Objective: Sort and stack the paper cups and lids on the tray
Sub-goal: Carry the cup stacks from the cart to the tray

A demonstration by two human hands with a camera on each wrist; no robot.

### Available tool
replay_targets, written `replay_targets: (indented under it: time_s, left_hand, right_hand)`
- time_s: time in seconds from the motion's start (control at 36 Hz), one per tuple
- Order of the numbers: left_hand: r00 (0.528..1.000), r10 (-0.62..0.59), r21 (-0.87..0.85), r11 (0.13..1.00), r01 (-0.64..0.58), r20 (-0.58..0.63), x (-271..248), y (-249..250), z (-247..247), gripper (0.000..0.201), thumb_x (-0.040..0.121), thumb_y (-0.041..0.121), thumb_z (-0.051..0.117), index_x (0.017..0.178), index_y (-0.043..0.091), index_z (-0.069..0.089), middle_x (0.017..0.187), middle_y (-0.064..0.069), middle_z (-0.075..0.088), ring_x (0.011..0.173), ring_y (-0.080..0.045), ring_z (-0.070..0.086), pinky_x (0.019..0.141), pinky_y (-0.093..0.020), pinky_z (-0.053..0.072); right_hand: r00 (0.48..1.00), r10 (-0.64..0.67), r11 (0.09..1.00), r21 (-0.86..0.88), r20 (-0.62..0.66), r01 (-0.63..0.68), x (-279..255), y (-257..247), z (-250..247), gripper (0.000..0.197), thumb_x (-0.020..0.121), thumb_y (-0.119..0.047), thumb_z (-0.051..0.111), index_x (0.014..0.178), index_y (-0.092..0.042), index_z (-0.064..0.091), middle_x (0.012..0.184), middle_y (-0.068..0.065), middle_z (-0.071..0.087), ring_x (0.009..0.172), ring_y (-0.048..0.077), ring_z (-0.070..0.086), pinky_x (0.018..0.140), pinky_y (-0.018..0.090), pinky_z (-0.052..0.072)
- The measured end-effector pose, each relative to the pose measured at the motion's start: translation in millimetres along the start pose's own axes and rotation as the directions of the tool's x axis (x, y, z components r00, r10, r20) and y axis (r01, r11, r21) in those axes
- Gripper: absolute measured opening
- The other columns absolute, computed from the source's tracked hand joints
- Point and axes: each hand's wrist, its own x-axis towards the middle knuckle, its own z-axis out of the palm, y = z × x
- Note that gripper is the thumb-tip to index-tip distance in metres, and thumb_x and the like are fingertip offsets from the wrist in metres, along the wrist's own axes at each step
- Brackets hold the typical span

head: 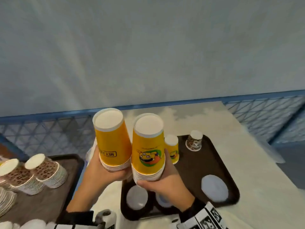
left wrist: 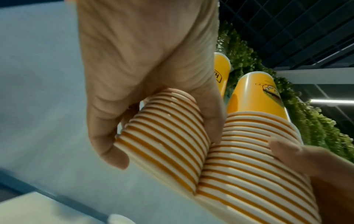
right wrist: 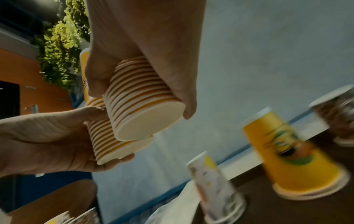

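Two stacks of upside-down yellow paper cups are held up side by side above the table. My left hand (head: pixel 107 169) grips the left yellow stack (head: pixel 112 141) round its rims; the left wrist view shows that hand (left wrist: pixel 145 75) curled over those rims (left wrist: pixel 162 130). My right hand (head: pixel 162 179) grips the right yellow stack (head: pixel 148 151), which bears a cartoon print, and its fingers wrap the ribbed rims (right wrist: pixel 141 103) in the right wrist view. The two stacks touch near their rims. Below them lies the dark brown tray (head: pixel 221 164).
On that tray stand a short yellow cup stack (head: pixel 172 149), a leopard-print cup (head: pixel 194 141) and white lids (head: pixel 214 187), (head: pixel 137 197). A second tray (head: pixel 72 164) at left carries leaning leopard-print stacks (head: pixel 44 171). A blue mesh fence (head: pixel 49 129) borders the table behind.
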Motion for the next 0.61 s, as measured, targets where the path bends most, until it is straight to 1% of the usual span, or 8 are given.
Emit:
replay_targets:
  time_s: [0.11, 0.19, 0.28, 0.36, 0.42, 0.47, 0.53, 0.61]
  left_hand:
    - [0.997, 0.022, 0.013, 1.0, -0.023, 0.07, 13.0, 22.3, 74.5, 0.077, 0.037, 0.035, 0.088, 0.109, 0.037, 0.061, 0.103, 0.008, 0.074, 0.091, -0.013, 0.072, 0.078, -0.038, 0.058]
    - [0.992, 0.003, 0.046, 0.999, -0.008, 0.125, 27.0, 20.7, 124.9, 0.088, 0.043, 0.037, 0.092, 0.122, 0.024, 0.056, 0.106, 0.007, 0.073, 0.093, -0.009, 0.071, 0.08, -0.035, 0.059]
    - [0.986, 0.011, 0.023, 1.0, -0.015, 0.166, 45.1, 10.3, 169.3, 0.087, 0.047, 0.028, 0.093, 0.123, 0.013, 0.054, 0.108, 0.001, 0.073, 0.096, -0.009, 0.071, 0.076, -0.023, 0.058]
    - [0.97, -0.002, 0.023, 1.0, -0.003, 0.241, 63.4, 8.9, 212.9, 0.093, 0.041, 0.034, 0.089, 0.125, 0.021, 0.05, 0.111, 0.006, 0.07, 0.1, -0.003, 0.067, 0.085, -0.025, 0.055]
    - [0.955, -0.008, 0.012, 1.0, 0.004, 0.295, 76.5, 6.6, 239.4, 0.097, 0.041, 0.037, 0.087, 0.128, 0.021, 0.047, 0.115, 0.008, 0.068, 0.105, -0.001, 0.064, 0.089, -0.024, 0.053]
    - [0.939, -0.026, 0.01, 1.0, 0.024, 0.342, 88.7, 5.4, 265.5, 0.095, 0.045, 0.035, 0.089, 0.129, 0.024, 0.045, 0.119, 0.01, 0.066, 0.108, -0.002, 0.063, 0.096, -0.031, 0.051]
    - [0.931, -0.055, -0.011, 0.998, 0.063, 0.36, 100.3, 1.9, 290.2, 0.092, 0.044, 0.033, 0.089, 0.124, 0.027, 0.046, 0.117, 0.009, 0.066, 0.109, -0.005, 0.063, 0.098, -0.038, 0.05]
    - [0.922, -0.097, -0.041, 0.992, 0.121, 0.375, 114.8, -4.5, 325.4, 0.095, 0.04, 0.031, 0.089, 0.124, 0.021, 0.046, 0.117, 0.002, 0.067, 0.109, -0.014, 0.064, 0.099, -0.048, 0.049]
  right_hand:
    - [0.998, 0.011, 0.999, -0.04, -0.059, -0.013, -12.3, -4.1, -74.6, 0.086, 0.06, 0.004, 0.084, 0.125, -0.026, 0.037, 0.122, -0.005, 0.06, 0.111, -0.004, 0.058, 0.09, 0.009, 0.045]
    - [0.991, 0.032, 0.997, -0.059, -0.127, -0.04, -16.9, -4.1, -128.1, 0.085, 0.059, 0.001, 0.085, 0.126, -0.024, 0.039, 0.11, -0.017, 0.066, 0.104, -0.009, 0.059, 0.09, 0.01, 0.047]
    - [0.972, 0.005, 0.996, -0.087, -0.235, -0.027, -15.6, 1.2, -181.4, 0.086, 0.058, 0.005, 0.084, 0.126, -0.02, 0.038, 0.106, -0.029, 0.065, 0.098, -0.009, 0.062, 0.08, 0.005, 0.047]
    - [0.943, 0.002, 0.994, -0.106, -0.333, -0.04, -10.3, 10.1, -231.9, 0.086, 0.053, -0.012, 0.087, 0.125, -0.024, 0.04, 0.107, -0.016, 0.068, 0.098, -0.003, 0.065, 0.079, 0.009, 0.05]
    - [0.926, 0.01, 0.991, -0.119, -0.378, -0.06, -4.8, 20.6, -263.8, 0.086, 0.055, -0.005, 0.087, 0.126, -0.022, 0.04, 0.111, -0.01, 0.065, 0.098, -0.003, 0.064, 0.08, 0.011, 0.05]
    - [0.908, 0.033, 0.987, -0.132, -0.417, -0.096, 0.6, 33.4, -290.9, 0.088, 0.058, -0.003, 0.086, 0.13, -0.02, 0.038, 0.117, -0.007, 0.063, 0.102, 0.0, 0.063, 0.086, 0.02, 0.051]
    - [0.883, 0.053, 0.983, -0.129, -0.466, -0.127, 4.4, 45.6, -311.7, 0.093, 0.054, -0.011, 0.089, 0.131, -0.02, 0.037, 0.12, -0.003, 0.062, 0.105, 0.005, 0.063, 0.089, 0.029, 0.052]
    - [0.844, 0.076, 0.981, -0.113, -0.531, -0.159, 9.4, 60.2, -331.5, 0.097, 0.046, -0.024, 0.087, 0.131, -0.018, 0.038, 0.123, 0.003, 0.061, 0.105, 0.005, 0.062, 0.087, 0.026, 0.053]
